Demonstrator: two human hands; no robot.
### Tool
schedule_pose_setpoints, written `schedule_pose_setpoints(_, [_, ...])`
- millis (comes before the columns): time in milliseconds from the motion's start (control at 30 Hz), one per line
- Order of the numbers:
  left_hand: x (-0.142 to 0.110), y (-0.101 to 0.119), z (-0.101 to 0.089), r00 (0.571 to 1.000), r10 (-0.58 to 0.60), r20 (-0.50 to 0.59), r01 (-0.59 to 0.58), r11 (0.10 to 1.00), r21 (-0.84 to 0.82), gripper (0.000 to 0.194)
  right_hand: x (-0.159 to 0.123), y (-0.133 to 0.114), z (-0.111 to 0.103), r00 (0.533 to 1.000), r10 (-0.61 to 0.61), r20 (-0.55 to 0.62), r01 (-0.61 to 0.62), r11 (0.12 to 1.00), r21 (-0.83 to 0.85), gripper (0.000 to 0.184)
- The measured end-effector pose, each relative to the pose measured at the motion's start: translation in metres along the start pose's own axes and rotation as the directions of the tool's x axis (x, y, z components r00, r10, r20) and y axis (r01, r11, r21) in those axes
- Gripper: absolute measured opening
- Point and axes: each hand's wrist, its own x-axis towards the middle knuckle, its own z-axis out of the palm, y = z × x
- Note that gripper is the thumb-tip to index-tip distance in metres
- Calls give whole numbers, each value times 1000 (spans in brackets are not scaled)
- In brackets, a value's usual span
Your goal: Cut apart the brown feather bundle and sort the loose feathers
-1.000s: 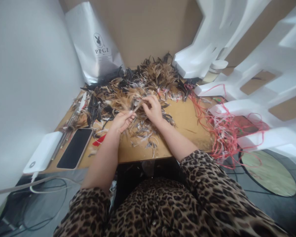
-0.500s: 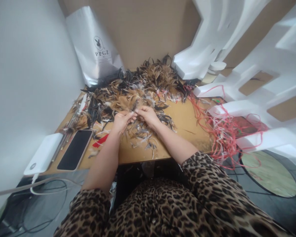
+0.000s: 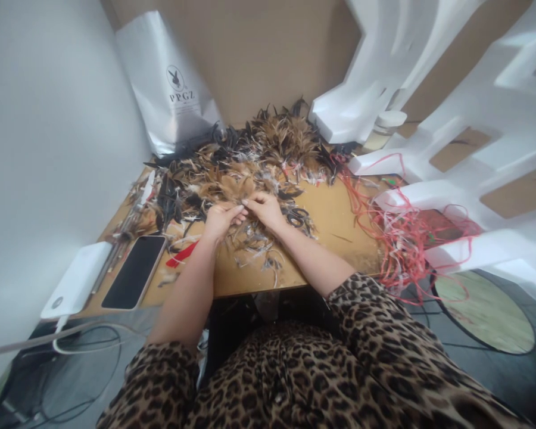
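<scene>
My left hand (image 3: 223, 219) and my right hand (image 3: 265, 210) meet over the front of the table, fingertips pinched together. Between them they grip brown feathers (image 3: 236, 186), whose tips fan out just beyond the fingers; the held ends are hidden. A wide heap of brown and black feathers (image 3: 288, 137) spreads behind my hands. Loose grey fluff and feather scraps (image 3: 254, 247) lie below my wrists. Beside my right hand are black loops like scissor handles (image 3: 298, 217). A red strip (image 3: 181, 255) lies by my left forearm.
A phone (image 3: 134, 272) and a white power bank (image 3: 77, 280) with a cable lie at the table's left. Behind stands a silver bag (image 3: 161, 89). Tangled pink string (image 3: 406, 238) and white foam pieces (image 3: 477, 256) crowd the right, near a lidded jar (image 3: 386, 128).
Both hands stay pinched together in nearly the same place. A dark bit at the fingertips no longer shows, and the brown feathers there look slightly shifted. The whole view has moved slightly.
</scene>
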Motion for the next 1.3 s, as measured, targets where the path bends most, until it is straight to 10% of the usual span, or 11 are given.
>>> schedule_pose_setpoints(700, [-3,2,3,1000,24,0,-24,979,203,34,-3,-4,0,996,4,93,6,994,-106,29])
schedule_pose_setpoints(1033, [-1,0,-4,999,51,7,-51,990,134,27,0,-12,-4,982,157,103,-168,979,115,32])
schedule_pose_setpoints(1300, [7,-5,-16,991,41,-127,-50,996,-71,27,16,-21,-49,941,127,314,3,924,-383,15])
